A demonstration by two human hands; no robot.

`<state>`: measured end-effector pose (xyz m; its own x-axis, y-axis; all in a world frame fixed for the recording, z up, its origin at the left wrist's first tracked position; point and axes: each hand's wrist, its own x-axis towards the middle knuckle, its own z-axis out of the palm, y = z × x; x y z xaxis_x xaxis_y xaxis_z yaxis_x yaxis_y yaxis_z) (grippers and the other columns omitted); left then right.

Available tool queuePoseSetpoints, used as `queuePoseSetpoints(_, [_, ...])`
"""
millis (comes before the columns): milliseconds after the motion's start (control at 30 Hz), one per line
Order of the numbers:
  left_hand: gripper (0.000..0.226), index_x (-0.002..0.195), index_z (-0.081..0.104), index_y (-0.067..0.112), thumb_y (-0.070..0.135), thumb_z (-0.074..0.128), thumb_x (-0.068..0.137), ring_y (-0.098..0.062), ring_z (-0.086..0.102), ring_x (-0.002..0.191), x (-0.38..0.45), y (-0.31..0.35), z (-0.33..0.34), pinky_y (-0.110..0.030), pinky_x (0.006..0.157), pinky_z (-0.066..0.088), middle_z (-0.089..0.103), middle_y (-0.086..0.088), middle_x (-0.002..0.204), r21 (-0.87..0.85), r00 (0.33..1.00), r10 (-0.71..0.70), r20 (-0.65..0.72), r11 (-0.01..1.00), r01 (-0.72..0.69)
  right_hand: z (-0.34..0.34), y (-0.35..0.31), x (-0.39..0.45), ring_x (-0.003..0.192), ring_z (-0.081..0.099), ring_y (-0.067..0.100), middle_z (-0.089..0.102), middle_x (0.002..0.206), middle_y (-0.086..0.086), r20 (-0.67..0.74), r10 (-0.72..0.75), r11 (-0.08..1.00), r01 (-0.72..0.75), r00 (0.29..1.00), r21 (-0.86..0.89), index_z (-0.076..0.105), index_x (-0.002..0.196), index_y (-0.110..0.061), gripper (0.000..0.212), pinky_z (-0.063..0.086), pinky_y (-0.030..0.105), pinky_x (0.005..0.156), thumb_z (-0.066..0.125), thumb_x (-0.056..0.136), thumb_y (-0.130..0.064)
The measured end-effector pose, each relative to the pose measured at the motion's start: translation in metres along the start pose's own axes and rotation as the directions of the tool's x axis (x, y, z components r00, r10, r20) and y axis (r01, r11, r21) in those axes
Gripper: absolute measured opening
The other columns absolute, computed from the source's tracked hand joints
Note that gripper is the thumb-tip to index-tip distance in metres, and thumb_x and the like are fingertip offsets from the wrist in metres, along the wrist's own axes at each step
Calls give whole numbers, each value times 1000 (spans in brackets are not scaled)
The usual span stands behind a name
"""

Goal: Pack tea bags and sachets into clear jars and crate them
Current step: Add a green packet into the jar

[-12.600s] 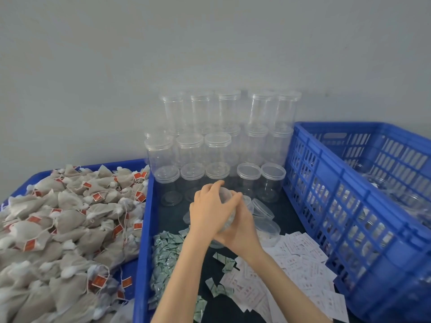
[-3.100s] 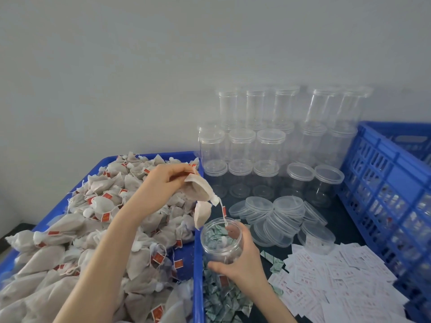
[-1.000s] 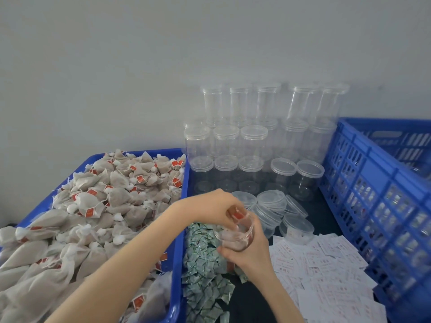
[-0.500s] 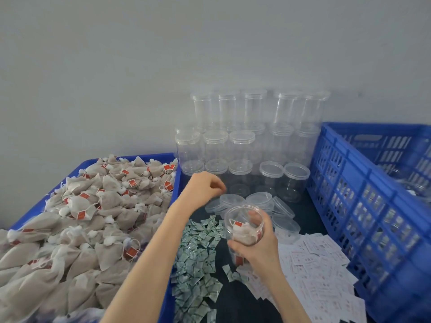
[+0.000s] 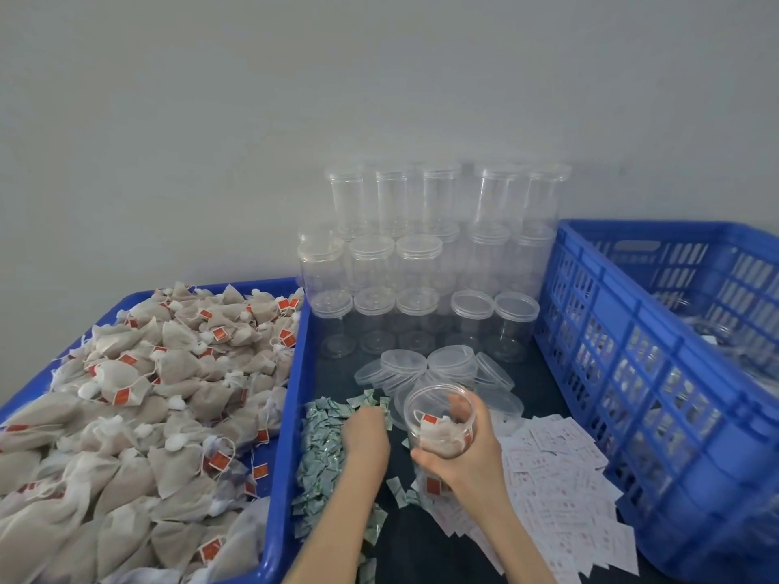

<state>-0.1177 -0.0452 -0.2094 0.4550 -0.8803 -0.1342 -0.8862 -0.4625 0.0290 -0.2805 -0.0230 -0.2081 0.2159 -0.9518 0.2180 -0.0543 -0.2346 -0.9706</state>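
Gripping jar (image 5: 440, 419) in my right hand (image 5: 468, 455), tea bags inside. My left hand (image 5: 366, 434) on green sachets (image 5: 320, 453), fingers hidden, grip unclear. Loose lids (image 5: 421, 366) just beyond.

This looks like a small packing workstation in a workshop or storeroom rather than a home kitchen. A bare grey wall (image 5: 379, 78) fills the upper frame. Goods come in bulk: a blue tray (image 5: 291, 373) heaped with tea bags (image 5: 139, 398) at left, stacked clear lidded jars (image 5: 421, 255) at centre, loose sachets (image 5: 320, 448) and printed slips (image 5: 560, 491) below, and a slatted blue crate (image 5: 632, 373) at right.
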Motion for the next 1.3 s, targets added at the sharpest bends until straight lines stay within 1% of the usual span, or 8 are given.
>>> queuePoseSetpoints(200, [27, 118, 54, 9, -1, 48, 94, -23, 62, 107, -12, -7, -5, -30, 81, 50, 63, -8, 117, -81, 998, -35, -47, 996, 31, 5, 2, -4, 108, 60, -4, 60, 119, -19, -1, 10, 1000, -10, 1000, 0, 49, 125, -45, 95, 52, 16, 83, 89, 40, -38])
queuePoseSetpoints(333, [26, 116, 49, 12, 3, 54, 92, -22, 62, 101, -25, -6, -38, -28, 76, 49, 61, -7, 112, -193, 974, -29, -223, 981, -15, 6, 1, -4, 106, 62, -2, 59, 113, -29, -10, 31, 999, -30, 999, 13, 50, 120, -48, 91, 54, 19, 83, 89, 39, -36])
queuePoseSetpoints(533, [11, 107, 53, 18, 17, 54, 96, -16, 60, 79, -62, 8, -108, -27, 69, 51, 63, 0, 98, -410, 883, 86, -461, 862, -298, 7, 0, -4, 102, 63, -3, 60, 112, -25, 0, 63, 998, -63, 998, 6, 49, 121, -46, 94, 55, 20, 83, 88, 36, -40])
queuePoseSetpoints(633, [14, 103, 62, 18, 14, 53, 94, -21, 63, 91, -71, 21, -116, -30, 79, 52, 65, -3, 103, -370, 927, 275, -253, 858, -355, 8, -3, -3, 99, 65, 0, 61, 108, -29, -12, 65, 998, -65, 998, 13, 51, 121, -42, 92, 59, 29, 81, 88, 37, -37])
queuePoseSetpoints(733, [26, 113, 69, 19, 15, 53, 92, -26, 61, 107, -68, 36, -109, -29, 86, 48, 64, -7, 115, -251, 929, 367, 57, 906, -342, 7, -3, -2, 93, 67, -2, 67, 103, -25, -44, 23, 1000, -23, 999, 0, 53, 118, -38, 85, 52, 12, 71, 83, 38, -35])
queuePoseSetpoints(900, [34, 100, 77, 18, 4, 52, 83, -30, 65, 90, -59, 36, -96, -25, 65, 41, 55, -1, 73, -207, 878, 458, 137, 880, -427, 4, -3, -1, 100, 68, 5, 67, 111, -13, -9, 4, 998, -5, 1000, -63, 51, 130, -28, 94, 55, 21, 82, 88, 43, -33])
queuePoseSetpoints(1133, [34, 103, 71, 29, 7, 50, 88, -10, 56, 66, -50, 36, -88, -21, 66, 45, 59, 11, 65, -343, 807, 569, -160, 734, -586, -10, -4, 3, 96, 67, -2, 66, 108, -25, -49, -4, 998, 1, 999, -63, 51, 117, -51, 87, 51, 10, 74, 90, 43, -28])
queuePoseSetpoints(1300, [16, 93, 73, 22, 11, 62, 90, 10, 58, 71, -41, 41, -79, -3, 63, 41, 65, 18, 76, -680, 846, 242, -474, 510, -527, -30, -4, 6, 96, 66, -1, 60, 109, -30, -143, -4, 999, -4, 990, -54, 50, 109, -59, 84, 53, 14, 72, 88, 39, -30])
